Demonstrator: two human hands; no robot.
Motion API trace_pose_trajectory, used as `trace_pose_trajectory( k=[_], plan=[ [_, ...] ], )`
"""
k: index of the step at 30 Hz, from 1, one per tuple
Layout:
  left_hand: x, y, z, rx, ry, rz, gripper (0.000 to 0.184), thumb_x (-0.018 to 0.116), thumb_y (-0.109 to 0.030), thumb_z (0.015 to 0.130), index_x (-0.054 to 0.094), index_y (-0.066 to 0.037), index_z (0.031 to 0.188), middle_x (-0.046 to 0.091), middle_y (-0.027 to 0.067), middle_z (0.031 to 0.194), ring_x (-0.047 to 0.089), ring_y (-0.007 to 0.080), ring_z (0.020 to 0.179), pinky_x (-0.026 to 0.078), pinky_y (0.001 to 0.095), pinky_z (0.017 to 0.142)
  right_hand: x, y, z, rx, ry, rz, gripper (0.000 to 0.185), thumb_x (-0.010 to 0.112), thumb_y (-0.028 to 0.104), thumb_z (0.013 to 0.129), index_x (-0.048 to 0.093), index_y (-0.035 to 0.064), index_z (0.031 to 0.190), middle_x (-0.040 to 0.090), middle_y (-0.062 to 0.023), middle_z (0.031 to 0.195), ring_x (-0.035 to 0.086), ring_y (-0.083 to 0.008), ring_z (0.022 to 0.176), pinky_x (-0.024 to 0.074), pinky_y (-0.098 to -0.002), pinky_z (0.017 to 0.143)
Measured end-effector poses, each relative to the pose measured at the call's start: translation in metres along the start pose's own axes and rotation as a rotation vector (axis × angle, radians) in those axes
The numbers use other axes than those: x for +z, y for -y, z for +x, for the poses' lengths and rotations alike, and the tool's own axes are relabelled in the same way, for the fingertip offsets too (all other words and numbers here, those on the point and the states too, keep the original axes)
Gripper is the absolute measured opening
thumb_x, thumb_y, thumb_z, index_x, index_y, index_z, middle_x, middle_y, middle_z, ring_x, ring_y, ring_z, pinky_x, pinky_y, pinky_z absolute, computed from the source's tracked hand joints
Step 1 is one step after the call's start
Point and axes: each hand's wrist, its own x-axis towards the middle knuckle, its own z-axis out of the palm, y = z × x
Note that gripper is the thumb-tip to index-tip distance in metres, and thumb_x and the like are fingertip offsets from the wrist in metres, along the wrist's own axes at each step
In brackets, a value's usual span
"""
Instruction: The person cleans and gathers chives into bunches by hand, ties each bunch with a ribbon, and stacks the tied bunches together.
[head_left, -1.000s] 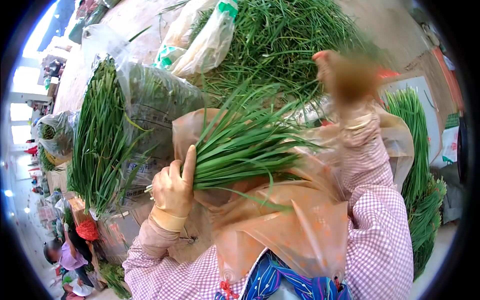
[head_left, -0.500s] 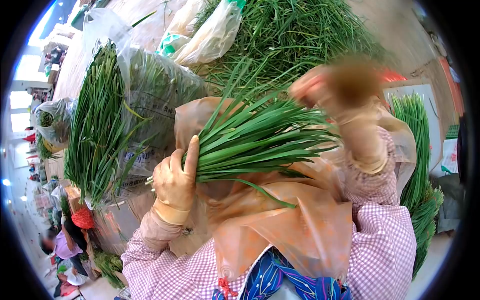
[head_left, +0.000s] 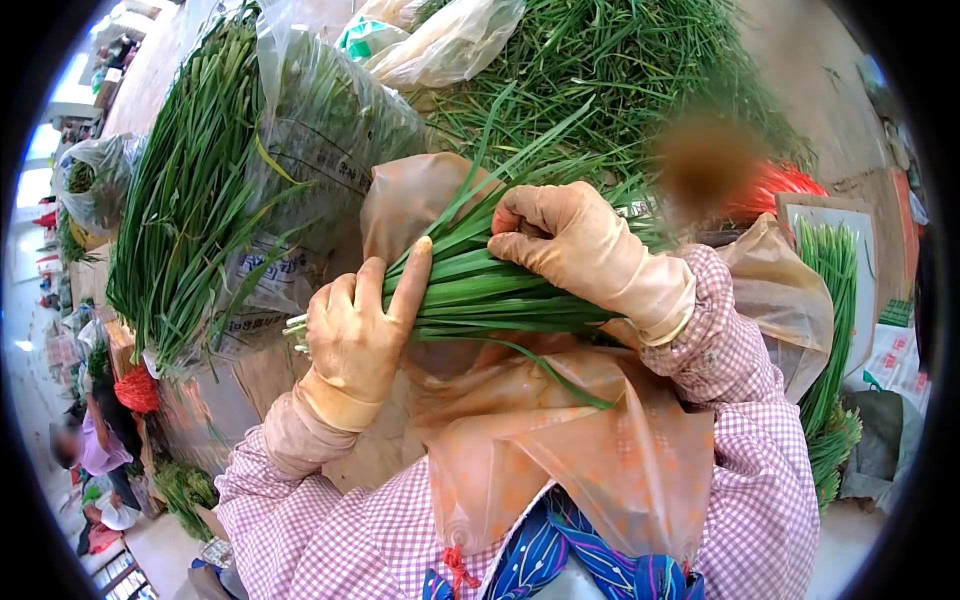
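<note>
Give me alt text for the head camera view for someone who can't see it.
A gloved left hand grips a bundle of green leaves near its pale ends, with the gloved right hand curled over the leaves. Beyond them, a plastic bag of greens lies left of a loose green heap.

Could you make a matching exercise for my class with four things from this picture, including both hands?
1. Left hand
2. Right hand
3. Plastic apron
4. Patterned cloth

A. blue, at the bottom edge
B. gripping the green bundle near its pale ends
C. translucent orange-brown
D. curled, over the bundle's leaves

Pairs: 1-B, 2-D, 3-C, 4-A
</note>
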Motion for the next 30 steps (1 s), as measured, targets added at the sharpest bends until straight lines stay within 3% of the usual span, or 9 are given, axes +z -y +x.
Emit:
trace_pose_trajectory(
  k=[2,4,6,8,14,20,24,27,30],
  plan=[
    [-0.001,0.000,-0.001,0.004,0.010,-0.004,0.056,0.055,-0.007,0.075,0.054,-0.017,0.130,0.058,0.0065,0.100,0.060,0.0216,0.081,0.049,0.0347,0.071,-0.001,0.004,-0.002,0.049,0.010,-0.020,0.022,0.069,0.023,0.080,0.061,0.0038,0.087,0.061,-0.0146,0.071,0.060,-0.0306,0.066,0.0473,-0.0383,0.062],
    [-0.002,0.000,-0.001,-0.001,0.019,-0.010,0.057,0.055,-0.007,0.075,0.053,-0.017,0.131,0.058,0.0066,0.101,0.060,0.0218,0.082,0.049,0.0348,0.071,-0.001,0.006,-0.005,-0.110,-0.167,-0.217,0.017,0.070,0.015,0.081,0.063,0.0025,0.089,0.050,-0.0033,0.053,0.045,-0.0109,0.049,0.0395,-0.0277,0.049],
    [0.000,0.000,-0.001,-0.005,0.025,-0.015,0.057,0.055,-0.007,0.075,0.053,-0.017,0.131,0.058,0.0068,0.102,0.060,0.0219,0.082,0.049,0.0348,0.071,-0.003,0.007,-0.005,-0.172,-0.196,-0.285,0.020,0.072,0.018,0.079,0.064,0.0032,0.090,0.048,-0.0060,0.050,0.045,-0.0152,0.045,0.0390,-0.0300,0.046],
    [0.003,0.000,0.000,0.025,-0.039,0.031,0.060,0.056,-0.013,0.073,0.051,-0.023,0.132,0.056,0.0053,0.097,0.056,0.0178,0.071,0.048,0.0311,0.065,-0.008,0.016,-0.004,0.052,0.023,-0.372,0.025,0.068,0.028,0.081,0.063,0.0041,0.087,0.064,-0.0162,0.073,0.062,-0.0343,0.072,0.0487,-0.0410,0.065],
    [0.003,0.001,0.001,0.035,-0.037,0.027,0.061,0.057,-0.012,0.073,0.051,-0.024,0.132,0.056,0.0053,0.097,0.056,0.0180,0.070,0.048,0.0313,0.064,0.009,0.004,0.007,0.045,0.017,0.008,0.020,0.066,0.024,0.082,0.064,0.0047,0.085,0.062,-0.0140,0.071,0.061,-0.0313,0.067,0.0478,-0.0374,0.062],
    [0.008,0.001,-0.004,-0.004,-0.003,-0.026,0.060,0.056,-0.012,0.074,0.051,-0.021,0.132,0.056,0.0050,0.095,0.056,0.0181,0.069,0.048,0.0310,0.060,0.021,-0.001,0.001,-0.478,-0.392,-0.444,0.012,0.066,0.016,0.085,0.061,0.0056,0.085,0.062,-0.0082,0.068,0.060,-0.0193,0.057,0.0468,-0.0284,0.052],
    [0.013,0.004,-0.007,0.003,-0.069,-0.075,0.060,0.056,-0.011,0.073,0.052,-0.019,0.132,0.057,0.0048,0.093,0.056,0.0179,0.068,0.047,0.0305,0.059,-0.034,-0.002,-0.007,-0.090,-0.702,0.383,0.005,0.064,0.011,0.088,0.064,0.0061,0.088,0.062,0.0018,0.070,0.054,-0.0072,0.056,0.0420,-0.0202,0.049],
    [0.014,0.004,-0.007,0.003,-0.094,-0.079,0.060,0.056,-0.011,0.072,0.053,-0.018,0.131,0.057,0.0049,0.093,0.056,0.0179,0.067,0.047,0.0307,0.058,-0.073,-0.029,-0.011,-0.318,-0.797,0.002,0.007,0.065,0.010,0.088,0.064,0.0046,0.093,0.063,-0.0003,0.076,0.056,-0.0060,0.066,0.0460,-0.0190,0.059],
    [0.014,0.002,-0.004,0.001,-0.085,-0.097,0.059,0.057,-0.011,0.072,0.053,-0.018,0.131,0.057,0.0051,0.093,0.056,0.0180,0.068,0.047,0.0305,0.059,-0.069,-0.001,-0.034,-0.133,-0.473,-0.037,0.010,0.066,0.008,0.087,0.065,0.0028,0.095,0.062,-0.0006,0.082,0.056,-0.0070,0.074,0.0473,-0.0210,0.066]
  ],
)
